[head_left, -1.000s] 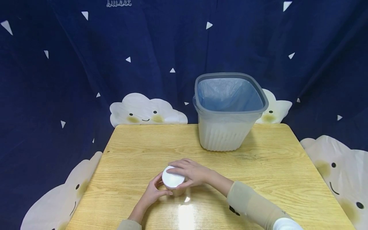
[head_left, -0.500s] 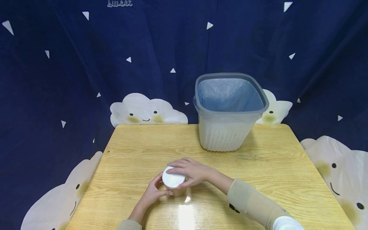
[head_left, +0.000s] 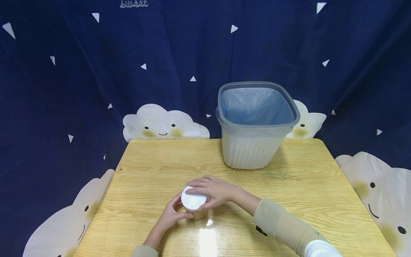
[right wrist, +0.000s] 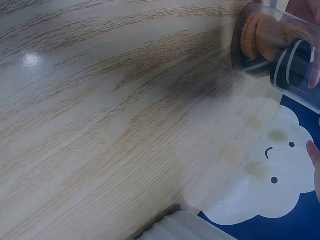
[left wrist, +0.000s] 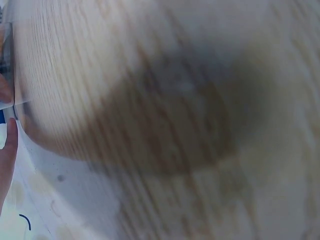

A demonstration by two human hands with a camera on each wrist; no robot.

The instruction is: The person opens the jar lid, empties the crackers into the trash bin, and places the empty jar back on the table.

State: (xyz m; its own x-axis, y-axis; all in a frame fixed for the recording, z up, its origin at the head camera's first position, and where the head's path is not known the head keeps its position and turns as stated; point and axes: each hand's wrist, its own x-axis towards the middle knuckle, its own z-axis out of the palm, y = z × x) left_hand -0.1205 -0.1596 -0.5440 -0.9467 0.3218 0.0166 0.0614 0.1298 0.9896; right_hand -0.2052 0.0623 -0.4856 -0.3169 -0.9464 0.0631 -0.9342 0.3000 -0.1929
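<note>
A clear jar [right wrist: 272, 70] stands on the table under a round white lid [head_left: 192, 202]. Through its wall in the right wrist view I see tan sandwich cookies [right wrist: 267, 37] and dark ones with white filling [right wrist: 294, 64]. My left hand [head_left: 170, 214] grips the jar's side, thumb at the near side and fingers at the far left. From the right, my right hand [head_left: 216, 192] holds the lid, its thumb at the near edge and its fingers over the top and far side. In the left wrist view only a strip of the jar [left wrist: 6, 55] and a finger [left wrist: 9, 150] show.
A translucent bin [head_left: 248, 148] with a grey rim and a blue liner stands at the back right of the wooden table [head_left: 154, 160]. Behind the table hangs a dark blue curtain [head_left: 173, 43] with clouds and white triangles.
</note>
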